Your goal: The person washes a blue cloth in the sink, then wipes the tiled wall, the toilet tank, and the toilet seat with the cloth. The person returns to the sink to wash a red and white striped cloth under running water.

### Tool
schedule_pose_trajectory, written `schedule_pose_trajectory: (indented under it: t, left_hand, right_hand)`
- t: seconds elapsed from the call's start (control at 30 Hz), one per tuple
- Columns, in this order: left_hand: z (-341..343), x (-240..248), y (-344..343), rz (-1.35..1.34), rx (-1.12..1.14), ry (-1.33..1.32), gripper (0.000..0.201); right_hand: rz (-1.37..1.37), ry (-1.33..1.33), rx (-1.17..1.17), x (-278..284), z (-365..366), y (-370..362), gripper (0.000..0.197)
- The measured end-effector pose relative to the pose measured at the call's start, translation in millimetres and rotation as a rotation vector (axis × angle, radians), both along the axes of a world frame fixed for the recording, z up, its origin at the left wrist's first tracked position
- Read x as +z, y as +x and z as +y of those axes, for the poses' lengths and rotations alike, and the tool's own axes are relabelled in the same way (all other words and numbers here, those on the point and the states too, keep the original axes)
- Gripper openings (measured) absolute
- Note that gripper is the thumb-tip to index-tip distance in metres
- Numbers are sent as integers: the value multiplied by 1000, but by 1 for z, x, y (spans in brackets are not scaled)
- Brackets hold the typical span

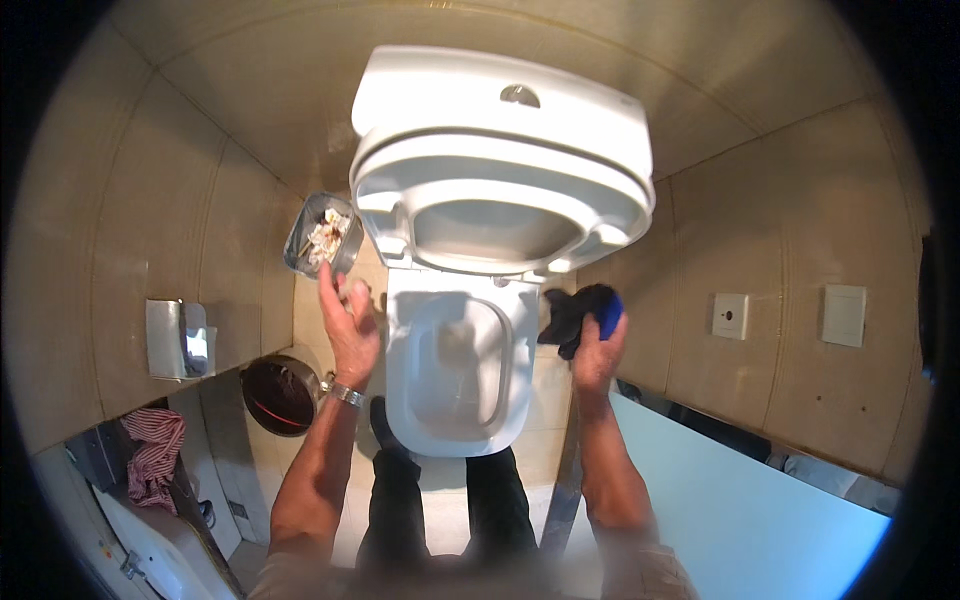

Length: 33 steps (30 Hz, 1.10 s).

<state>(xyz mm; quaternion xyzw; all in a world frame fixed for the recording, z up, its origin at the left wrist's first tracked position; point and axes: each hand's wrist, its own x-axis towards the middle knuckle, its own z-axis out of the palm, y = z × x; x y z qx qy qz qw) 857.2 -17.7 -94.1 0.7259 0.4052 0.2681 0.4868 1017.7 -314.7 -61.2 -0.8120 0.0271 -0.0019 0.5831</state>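
A white toilet (400, 390) stands in front of me, with its lid and seat (500, 160) raised against the tank (450, 85). My right hand (597, 355), to the right of the bowl, grips a dark cloth (572, 318) with a blue part showing by the fingers. The cloth hangs beside the bowl's rear right corner. On the other side, my left hand (350, 325) is held between the bowl and a small waste bin (297, 247). Its fingers look apart and slightly bent, close to the bin's near edge. Crumpled used paper (328, 235) fills the lined bin.
A dark round bucket (280, 395) sits on the floor at left, near my left forearm. Above it a metal paper holder (180, 340) juts from the tiled wall. A striped cloth (155, 450) hangs at lower left. A pale glossy panel (740, 500) lies to the right, below wall plates (844, 314).
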Motion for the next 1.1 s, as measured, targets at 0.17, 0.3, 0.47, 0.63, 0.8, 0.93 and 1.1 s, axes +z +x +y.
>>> schedule_pose_trajectory:
  t: [0.17, 0.3, 0.47, 0.63, 0.8, 0.93, 1.1]
  left_hand:
    - [26, 144, 89, -395, -33, 217, 61]
    - [26, 176, 125, -338, -152, 278, 55]
    - [21, 173, 129, -172, -171, 455, 45]
    - [20, 188, 116, -200, -64, 193, 36]
    - [-3, 186, 69, -138, 28, -80, 30]
    - [-45, 170, -2, -199, 89, -250, 35]
    - [-88, 137, -101, -81, 14, -819, 45]
  right_hand:
    - [-584, 171, 23, 135, 62, 40, 34]
    - [-394, 177, 167, 179, 89, 74, 34]
    - [-497, -121, 223, 167, 84, 91, 35]
    - [-503, -266, 279, 174, 65, 88, 33]
    - [-390, 35, 291, 185, 45, 16, 34]
    - [29, 40, 217, 195, 3, -54, 34]
    - [580, 282, -112, 128, -59, -141, 44]
